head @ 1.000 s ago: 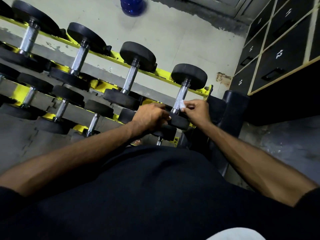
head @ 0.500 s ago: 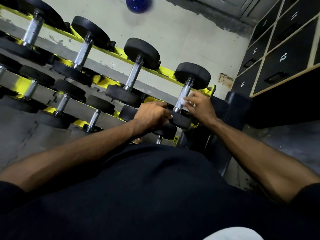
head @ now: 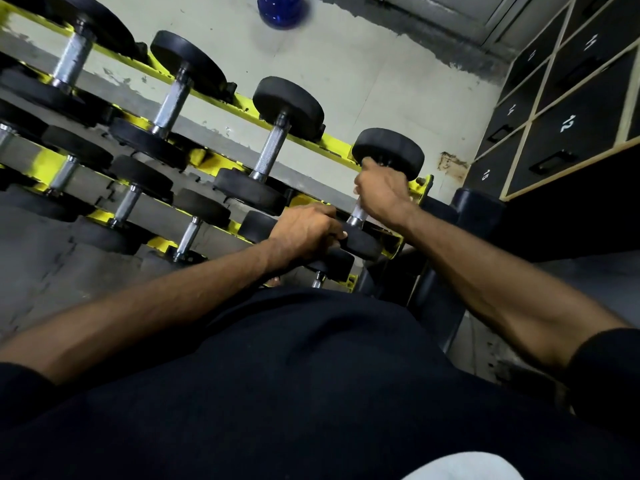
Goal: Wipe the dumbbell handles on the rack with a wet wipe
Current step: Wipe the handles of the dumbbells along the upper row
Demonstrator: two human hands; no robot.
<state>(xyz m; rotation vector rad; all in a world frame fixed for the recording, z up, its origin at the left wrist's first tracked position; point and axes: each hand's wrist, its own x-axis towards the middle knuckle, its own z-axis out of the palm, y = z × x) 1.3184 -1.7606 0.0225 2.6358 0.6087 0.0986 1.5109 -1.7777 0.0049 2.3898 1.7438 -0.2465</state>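
A yellow rack (head: pixel 304 138) holds rows of black dumbbells with steel handles. My right hand (head: pixel 382 192) wraps around the upper part of the handle (head: pixel 357 214) of the rightmost top-row dumbbell (head: pixel 389 152), just under its far head. The wet wipe is hidden inside that grip. My left hand (head: pixel 304 232) grips the near head (head: pixel 363 242) of the same dumbbell. The neighbouring dumbbell handle (head: pixel 270 152) stands bare to the left.
More dumbbells (head: pixel 169 105) line the rack's upper and lower tiers to the left. Black numbered lockers (head: pixel 571 123) fill the right side. A blue bottle (head: pixel 282 8) stands on the pale floor beyond the rack. A black padded bench end (head: pixel 478 206) sits right of the rack.
My right hand has slid up the handle from its lower end to just under the far head. The white wipe, visible a second ago, is now covered. My left hand stayed put.
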